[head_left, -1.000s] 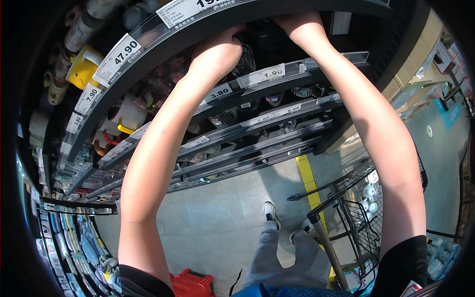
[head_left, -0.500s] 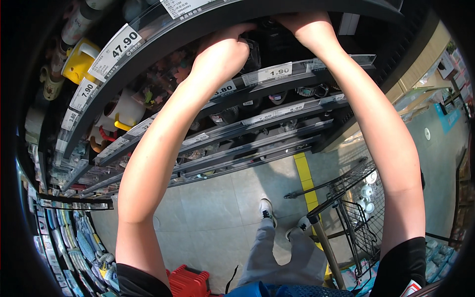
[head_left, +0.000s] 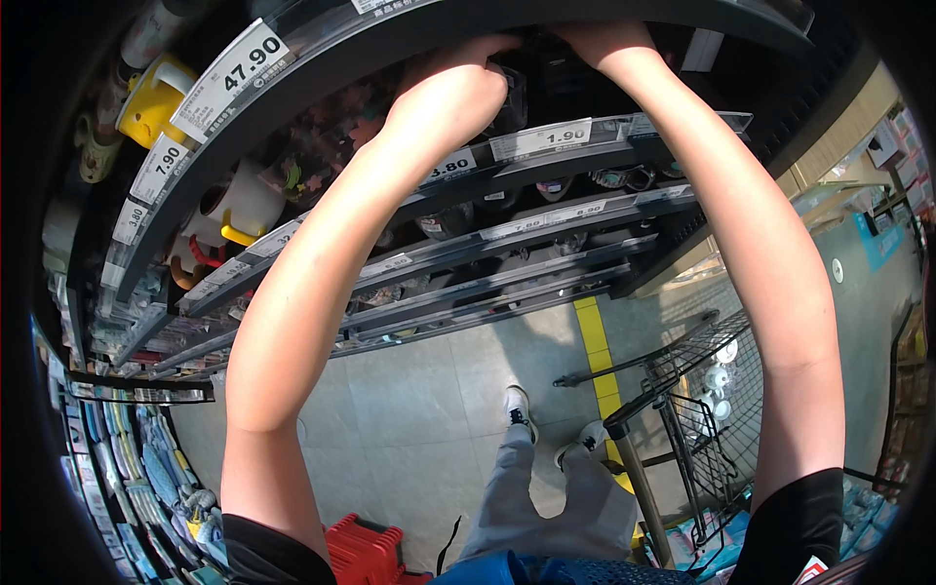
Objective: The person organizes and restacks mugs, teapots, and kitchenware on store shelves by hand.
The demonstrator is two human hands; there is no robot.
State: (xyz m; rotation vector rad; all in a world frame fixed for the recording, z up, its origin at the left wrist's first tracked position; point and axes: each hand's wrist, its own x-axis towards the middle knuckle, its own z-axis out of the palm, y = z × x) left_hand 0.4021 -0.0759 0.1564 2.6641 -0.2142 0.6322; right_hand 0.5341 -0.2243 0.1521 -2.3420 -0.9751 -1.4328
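Both arms reach up into a dark shelf compartment under a black shelf edge [head_left: 429, 58]. My left hand [head_left: 456, 90] is in the compartment, its visible fingers bent and closed. What they hold, if anything, is hidden. A clear glass [head_left: 513, 97] stands right beside it; I cannot tell whether they touch. My right hand [head_left: 612, 47] reaches in further right, its fingers out of sight behind the shelf edge. Dark objects between the two hands are too dim to name. Below them runs a shelf rail with a white price tag [head_left: 542, 139].
A yellow mug [head_left: 153, 112] and a white mug [head_left: 249, 200] stand on shelves at left. Lower shelves carry glassware. A black wire cart [head_left: 697, 429] stands at right, a red basket [head_left: 366, 551] at lower left. Folded textiles [head_left: 156, 468] hang at far left.
The view has shifted slightly, so the shelf tags sit a little differently. My left hand has moved slightly right; my right hand stays in the compartment.
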